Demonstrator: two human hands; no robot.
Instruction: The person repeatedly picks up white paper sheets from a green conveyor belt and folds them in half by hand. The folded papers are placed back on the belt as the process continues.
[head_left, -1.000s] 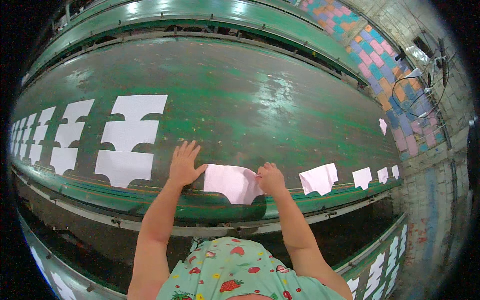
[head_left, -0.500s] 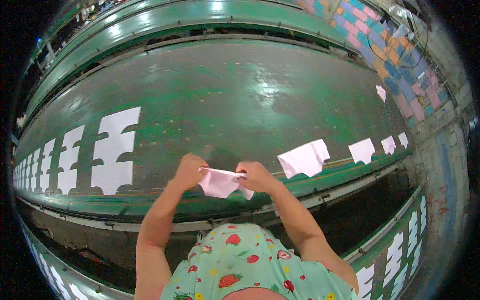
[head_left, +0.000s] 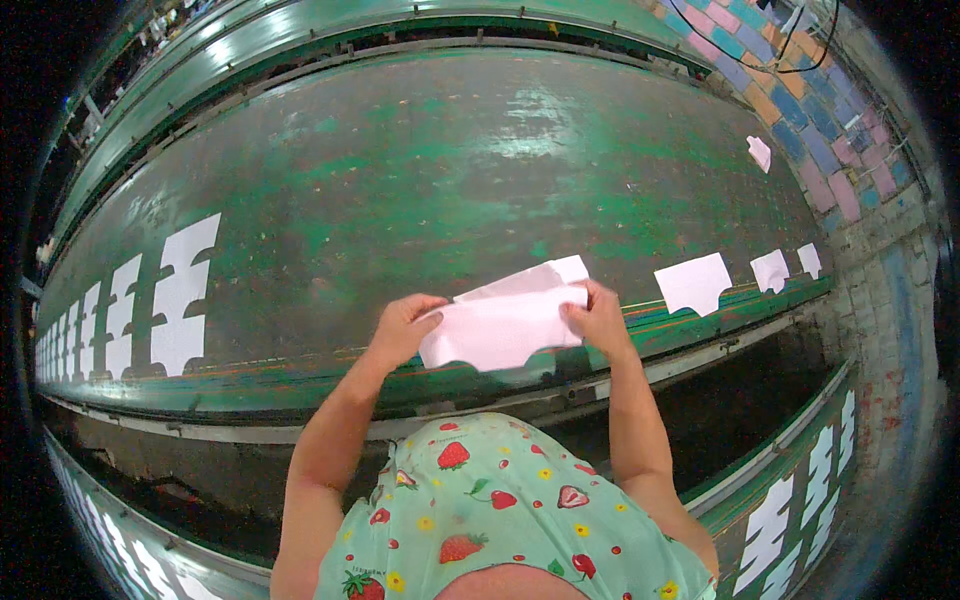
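A pale pink cut fabric piece (head_left: 500,330) with curved notches along its near edge is stretched flat between my hands. My left hand (head_left: 408,328) pinches its left end between thumb and fingers. At the other end, my right hand (head_left: 600,318) grips the upper right corner. Directly behind it, a second pink fabric piece (head_left: 525,279) shows partly; the held one hides its near part. Whether the two touch cannot be made out. To the right of my right hand, another pink piece (head_left: 693,284) lies on the long green table (head_left: 400,180).
Rows of white cut pieces (head_left: 183,300) lie along the table's left side. Smaller-looking pink pieces (head_left: 770,271) continue to the right, with one crumpled piece (head_left: 760,154) at the far right. Behind me, another green table (head_left: 735,515) carries white pieces. Coloured bricks (head_left: 800,110) border the far right.
The bunched pink fabric is now spread wide, my hands farther apart. My view and hands have shifted right along the table, so the lying pink piece now appears behind the held one.
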